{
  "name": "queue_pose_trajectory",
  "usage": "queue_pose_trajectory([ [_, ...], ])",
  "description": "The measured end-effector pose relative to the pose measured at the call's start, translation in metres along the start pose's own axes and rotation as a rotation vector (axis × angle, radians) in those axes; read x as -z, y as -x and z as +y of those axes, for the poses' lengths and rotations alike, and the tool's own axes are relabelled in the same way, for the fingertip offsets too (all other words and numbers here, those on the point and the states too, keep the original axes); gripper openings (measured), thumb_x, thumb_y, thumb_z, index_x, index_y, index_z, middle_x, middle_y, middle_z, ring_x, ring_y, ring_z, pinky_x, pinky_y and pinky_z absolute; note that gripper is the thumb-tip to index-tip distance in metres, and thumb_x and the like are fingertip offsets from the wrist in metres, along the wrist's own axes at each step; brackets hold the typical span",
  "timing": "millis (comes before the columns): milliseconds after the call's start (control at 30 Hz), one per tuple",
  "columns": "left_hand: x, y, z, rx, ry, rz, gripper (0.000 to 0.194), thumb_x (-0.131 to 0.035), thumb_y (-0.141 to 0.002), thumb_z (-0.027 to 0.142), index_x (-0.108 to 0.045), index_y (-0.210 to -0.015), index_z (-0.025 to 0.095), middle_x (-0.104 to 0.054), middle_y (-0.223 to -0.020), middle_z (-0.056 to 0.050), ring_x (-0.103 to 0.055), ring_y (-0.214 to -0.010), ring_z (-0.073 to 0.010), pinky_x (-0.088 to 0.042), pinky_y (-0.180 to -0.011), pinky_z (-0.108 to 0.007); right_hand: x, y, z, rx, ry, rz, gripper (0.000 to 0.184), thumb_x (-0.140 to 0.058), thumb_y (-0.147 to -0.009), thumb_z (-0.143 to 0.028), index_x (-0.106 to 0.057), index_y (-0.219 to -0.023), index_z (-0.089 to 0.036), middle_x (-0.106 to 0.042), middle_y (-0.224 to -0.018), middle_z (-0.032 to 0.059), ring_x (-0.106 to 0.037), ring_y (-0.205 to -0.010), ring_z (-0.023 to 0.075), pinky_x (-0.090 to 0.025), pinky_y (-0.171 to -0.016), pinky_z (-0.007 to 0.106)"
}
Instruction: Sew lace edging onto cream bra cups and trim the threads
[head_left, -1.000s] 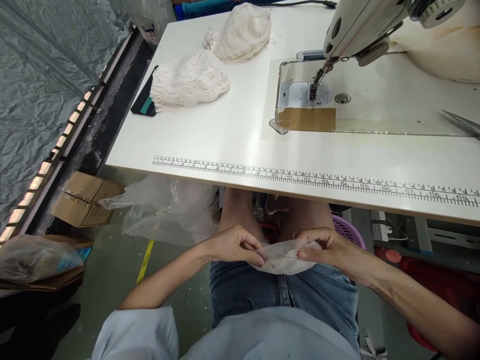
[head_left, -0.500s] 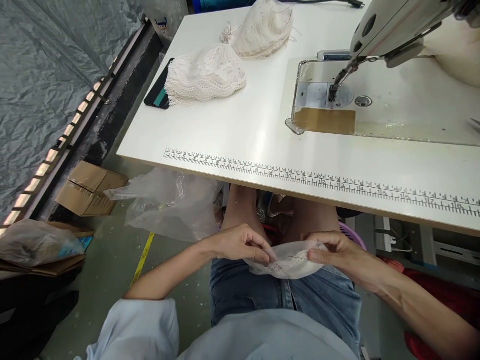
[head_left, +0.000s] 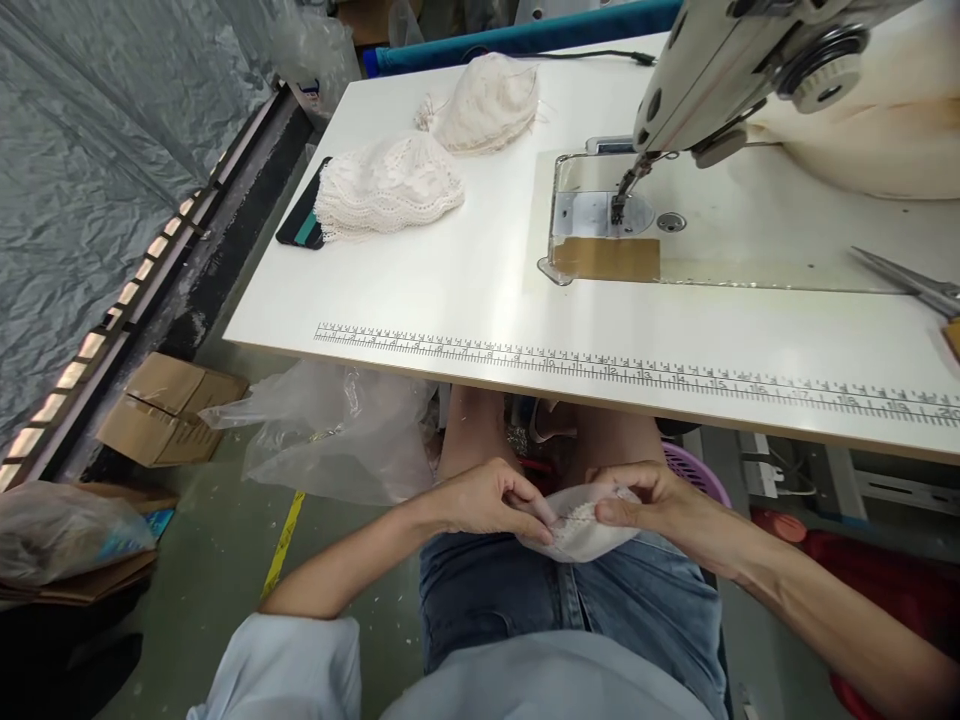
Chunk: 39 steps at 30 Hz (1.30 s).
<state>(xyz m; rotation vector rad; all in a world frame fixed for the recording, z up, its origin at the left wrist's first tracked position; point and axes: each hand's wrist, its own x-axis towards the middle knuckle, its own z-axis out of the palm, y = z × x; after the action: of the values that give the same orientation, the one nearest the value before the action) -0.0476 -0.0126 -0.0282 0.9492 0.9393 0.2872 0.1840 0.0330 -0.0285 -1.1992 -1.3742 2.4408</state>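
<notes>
Over my lap, both hands pinch a small piece of sheer white fabric with a lace strip (head_left: 583,540). My left hand (head_left: 499,503) grips its left end between thumb and fingers. At the right end, my right hand (head_left: 645,500) is closed on it, the thumb on top. The fabric bulges downward between the hands, and the fingertips partly cover it. On the white table (head_left: 480,290) in front lie a folded bundle of cream lace (head_left: 394,185) and a second cream lace piece (head_left: 491,103) behind it.
A sewing machine (head_left: 697,90) stands on the table, with scissors (head_left: 911,280) at the right. A dark phone-like object (head_left: 304,220) lies partly under the lace. Below are a clear plastic bag (head_left: 337,430), a cardboard box (head_left: 169,405) and a purple basket (head_left: 697,473).
My view has shifted, bringing the scissors and more of the machine into sight. My hands are closer together, and the fabric between them is more bunched.
</notes>
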Motion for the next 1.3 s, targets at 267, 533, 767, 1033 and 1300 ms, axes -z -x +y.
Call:
queue_pose_trajectory([
  [267, 0.0, 0.0, 0.007, 0.032, 0.033, -0.016, 0.037, -0.079, -0.06, 0.033, -0.073, -0.091, 0.013, -0.071, -0.078, -0.003, -0.062, -0.073, -0.0141, -0.047, -0.072, -0.023, -0.008, 0.002, -0.007, 0.023, 0.05, -0.03, 0.026, -0.071, -0.071, -0.046, -0.071, -0.073, -0.02, -0.059, -0.073, 0.0015, -0.053, -0.071, 0.015, -0.042, -0.064, 0.025],
  [533, -0.008, -0.009, 0.015, 0.051, 0.078, 0.078, 0.029, -0.08, -0.057, 0.034, -0.075, -0.075, 0.012, -0.065, -0.061, 0.001, -0.053, -0.057, -0.0088, -0.042, -0.059, -0.02, -0.007, 0.004, -0.011, 0.085, 0.062, -0.088, 0.028, -0.066, -0.076, -0.046, -0.072, -0.08, -0.018, -0.058, -0.077, 0.0019, -0.051, -0.072, 0.0149, -0.039, -0.065, 0.026],
  [767, 0.002, 0.001, 0.011, 0.015, 0.072, 0.058, 0.028, -0.081, -0.055, 0.033, -0.075, -0.074, 0.014, -0.068, -0.063, -0.001, -0.055, -0.058, -0.0091, -0.044, -0.06, -0.019, -0.007, 0.002, -0.01, 0.063, 0.101, -0.106, 0.029, -0.07, -0.072, -0.045, -0.068, -0.076, -0.017, -0.056, -0.072, 0.0005, -0.049, -0.068, 0.0138, -0.036, -0.061, 0.024],
  [1033, 0.036, 0.03, 0.032, -0.171, 0.269, 0.063, 0.046, -0.087, -0.035, 0.043, -0.074, -0.067, 0.013, -0.067, -0.059, -0.002, -0.056, -0.053, -0.011, -0.048, -0.059, -0.023, -0.02, 0.005, -0.103, 0.299, 0.295, -0.258, 0.029, -0.061, -0.081, -0.045, -0.061, -0.072, -0.017, -0.051, -0.072, -0.0001, -0.046, -0.067, 0.0126, -0.035, -0.059, 0.023],
  [1300, 0.064, 0.041, 0.052, -0.635, 0.556, 0.33, 0.036, -0.084, -0.051, 0.044, -0.073, -0.076, 0.02, -0.071, -0.071, -0.003, -0.066, -0.069, -0.018, -0.051, -0.067, -0.026, -0.013, -0.079, -0.211, 0.495, 0.129, 0.111, 0.027, -0.067, -0.076, -0.045, -0.055, -0.086, -0.024, -0.055, -0.07, -0.0031, -0.052, -0.058, 0.011, -0.042, -0.049, 0.021],
])
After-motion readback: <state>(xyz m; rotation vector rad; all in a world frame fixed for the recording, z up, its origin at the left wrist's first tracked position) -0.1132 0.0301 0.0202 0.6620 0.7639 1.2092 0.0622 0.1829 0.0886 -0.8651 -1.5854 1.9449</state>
